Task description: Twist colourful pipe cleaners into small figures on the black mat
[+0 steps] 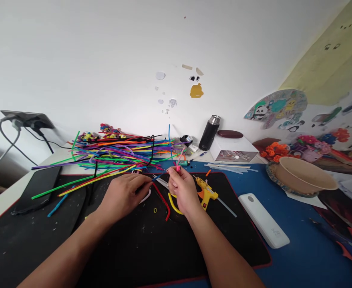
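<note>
Above the black mat (127,248), my left hand (124,192) pinches one end of a short blue pipe cleaner (158,177). The other end of it reaches the fingertips of my right hand (180,186), which are closed on a small pink piece (178,168) with a pale pink stem sticking up. Scissors (161,182) lie behind and between the hands. A bent red pipe cleaner (163,202) rests on the mat below them, and a yellow curved piece (173,203) is partly hidden by my right wrist.
A large pile of coloured pipe cleaners (115,151) lies at the back left. Right of my hands is a yellow glue gun (206,193), then a white power bank (264,221). A black bottle (208,134), a white box (236,148) and a beige bowl (304,176) stand farther back.
</note>
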Available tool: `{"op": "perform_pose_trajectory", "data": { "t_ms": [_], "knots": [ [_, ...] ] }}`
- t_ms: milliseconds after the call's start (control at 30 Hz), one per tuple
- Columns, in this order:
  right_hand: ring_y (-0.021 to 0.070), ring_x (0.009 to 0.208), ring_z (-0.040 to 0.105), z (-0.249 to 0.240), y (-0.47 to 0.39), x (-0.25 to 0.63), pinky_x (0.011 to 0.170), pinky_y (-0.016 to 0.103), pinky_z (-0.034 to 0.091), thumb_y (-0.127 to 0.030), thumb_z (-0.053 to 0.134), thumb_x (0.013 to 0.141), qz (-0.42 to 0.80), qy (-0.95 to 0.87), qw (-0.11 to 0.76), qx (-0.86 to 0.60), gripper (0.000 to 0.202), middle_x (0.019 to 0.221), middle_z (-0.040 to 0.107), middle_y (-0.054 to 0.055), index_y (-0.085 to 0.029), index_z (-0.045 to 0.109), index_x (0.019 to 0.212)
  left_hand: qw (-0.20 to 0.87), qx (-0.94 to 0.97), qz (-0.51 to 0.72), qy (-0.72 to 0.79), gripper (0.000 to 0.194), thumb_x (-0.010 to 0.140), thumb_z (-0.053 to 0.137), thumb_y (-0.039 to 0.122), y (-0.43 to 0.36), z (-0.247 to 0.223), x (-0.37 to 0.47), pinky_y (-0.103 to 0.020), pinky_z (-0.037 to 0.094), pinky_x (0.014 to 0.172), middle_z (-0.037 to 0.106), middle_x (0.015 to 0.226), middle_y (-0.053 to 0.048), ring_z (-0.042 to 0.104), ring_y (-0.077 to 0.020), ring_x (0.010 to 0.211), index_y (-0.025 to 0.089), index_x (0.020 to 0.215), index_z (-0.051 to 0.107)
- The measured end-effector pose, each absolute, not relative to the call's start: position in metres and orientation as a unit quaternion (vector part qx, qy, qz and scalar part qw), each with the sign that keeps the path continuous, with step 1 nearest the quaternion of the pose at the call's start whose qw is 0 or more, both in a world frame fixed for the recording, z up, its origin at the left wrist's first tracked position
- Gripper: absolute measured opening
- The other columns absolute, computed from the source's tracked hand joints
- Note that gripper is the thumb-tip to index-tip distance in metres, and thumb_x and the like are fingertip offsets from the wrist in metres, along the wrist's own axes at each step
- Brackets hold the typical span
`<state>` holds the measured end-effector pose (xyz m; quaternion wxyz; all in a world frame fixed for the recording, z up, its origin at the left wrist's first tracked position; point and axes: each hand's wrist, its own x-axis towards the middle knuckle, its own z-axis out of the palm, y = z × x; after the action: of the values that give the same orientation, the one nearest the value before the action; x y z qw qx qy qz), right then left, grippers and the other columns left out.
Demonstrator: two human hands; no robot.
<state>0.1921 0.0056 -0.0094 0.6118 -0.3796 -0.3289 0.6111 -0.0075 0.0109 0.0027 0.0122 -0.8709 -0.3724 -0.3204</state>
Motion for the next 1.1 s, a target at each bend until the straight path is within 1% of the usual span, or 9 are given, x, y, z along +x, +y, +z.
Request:
{"op": "perform_pose_trajectory", "data": {
  "t_ms": [100, 200, 267, 333, 400, 500, 633, 867, 1100],
  "knots": [
    [0.0047, 0.042, 0.028, -0.009, 0.006, 0.192, 0.044, 0.023, 0.015, -0.052, 0.084, 0.077, 0.609, -0.335, 0.612, -0.377, 0.04, 0.054, 0.038, -0.012, -0.02, 0.061, 0.086, 0.007, -0.873, -0.317, -0.37, 0.021, 0.104, 0.057, 0.027, 0.011, 0.002, -0.007, -0.028, 0.05, 0.071, 0.08, 0.087, -0.004, 0.074, -0.019, 0.077, 0.019, 0.095, 0.075],
    [0.005, 0.042, 0.027, -0.008, 0.005, 0.191, 0.044, 0.023, 0.015, -0.051, 0.085, 0.075, 0.602, -0.335, 0.617, -0.382, 0.04, 0.053, 0.036, -0.012, -0.02, 0.062, 0.085, -0.031, -0.867, -0.318, -0.383, 0.022, 0.103, 0.057, 0.029, 0.009, 0.004, -0.007, -0.028, 0.05, 0.073, 0.08, 0.087, -0.004, 0.073, -0.0191, 0.078, 0.02, 0.095, 0.076],
    [0.0049, 0.043, 0.024, -0.007, 0.005, 0.191, 0.043, 0.022, 0.015, -0.051, 0.087, 0.073, 0.597, -0.33, 0.621, -0.386, 0.041, 0.052, 0.034, -0.013, -0.02, 0.061, 0.083, -0.105, -0.85, -0.314, -0.409, 0.023, 0.102, 0.058, 0.033, 0.007, 0.007, -0.006, -0.028, 0.049, 0.071, 0.079, 0.087, -0.003, 0.071, -0.0185, 0.076, 0.021, 0.095, 0.076],
    [0.0046, 0.043, 0.023, -0.006, 0.005, 0.191, 0.043, 0.022, 0.014, -0.051, 0.089, 0.071, 0.596, -0.329, 0.622, -0.386, 0.043, 0.052, 0.033, -0.013, -0.02, 0.062, 0.082, -0.225, -0.821, -0.303, -0.429, 0.027, 0.102, 0.057, 0.04, 0.006, 0.011, -0.004, -0.027, 0.048, 0.067, 0.077, 0.084, -0.002, 0.067, -0.0174, 0.071, 0.022, 0.097, 0.076],
    [0.0044, 0.043, 0.022, -0.005, 0.005, 0.191, 0.043, 0.022, 0.014, -0.052, 0.09, 0.07, 0.598, -0.333, 0.621, -0.382, 0.044, 0.053, 0.034, -0.013, -0.02, 0.062, 0.082, -0.35, -0.785, -0.288, -0.423, 0.034, 0.102, 0.055, 0.047, 0.006, 0.015, -0.003, -0.026, 0.048, 0.063, 0.072, 0.076, -0.001, 0.063, -0.0169, 0.066, 0.021, 0.098, 0.076],
    [0.0043, 0.043, 0.022, -0.004, 0.004, 0.191, 0.043, 0.022, 0.014, -0.052, 0.09, 0.071, 0.609, -0.342, 0.609, -0.376, 0.044, 0.053, 0.035, -0.012, -0.02, 0.063, 0.082, -0.444, -0.757, -0.268, -0.398, 0.041, 0.101, 0.055, 0.052, 0.008, 0.018, -0.002, -0.027, 0.048, 0.066, 0.068, 0.068, -0.001, 0.06, -0.0169, 0.066, 0.019, 0.088, 0.074],
    [0.0042, 0.042, 0.023, -0.004, 0.003, 0.191, 0.043, 0.023, 0.014, -0.052, 0.09, 0.072, 0.626, -0.338, 0.601, -0.365, 0.043, 0.052, 0.034, -0.012, -0.019, 0.066, 0.085, -0.471, -0.742, -0.272, -0.394, 0.039, 0.098, 0.06, 0.05, 0.01, 0.018, -0.002, -0.027, 0.047, 0.067, 0.067, 0.067, -0.001, 0.057, -0.0161, 0.066, 0.018, 0.079, 0.069],
    [0.0047, 0.043, 0.023, -0.007, 0.006, 0.196, 0.043, 0.023, 0.014, -0.053, 0.088, 0.075, 0.625, -0.284, 0.626, -0.37, 0.043, 0.055, 0.035, -0.011, -0.017, 0.07, 0.09, -0.458, -0.721, -0.303, -0.423, 0.039, 0.097, 0.062, 0.053, 0.01, 0.015, -0.003, -0.026, 0.042, 0.059, 0.061, 0.065, 0.001, 0.053, -0.0145, 0.061, 0.017, 0.083, 0.071],
    [0.0048, 0.043, 0.023, -0.005, 0.005, 0.195, 0.043, 0.023, 0.014, -0.053, 0.086, 0.077, 0.628, -0.292, 0.618, -0.372, 0.041, 0.055, 0.035, -0.011, -0.018, 0.07, 0.091, -0.414, -0.717, -0.331, -0.452, 0.04, 0.094, 0.063, 0.054, 0.012, 0.014, -0.003, -0.024, 0.043, 0.057, 0.064, 0.069, 0.0, 0.053, -0.0145, 0.062, 0.018, 0.081, 0.072]
  ]
}}
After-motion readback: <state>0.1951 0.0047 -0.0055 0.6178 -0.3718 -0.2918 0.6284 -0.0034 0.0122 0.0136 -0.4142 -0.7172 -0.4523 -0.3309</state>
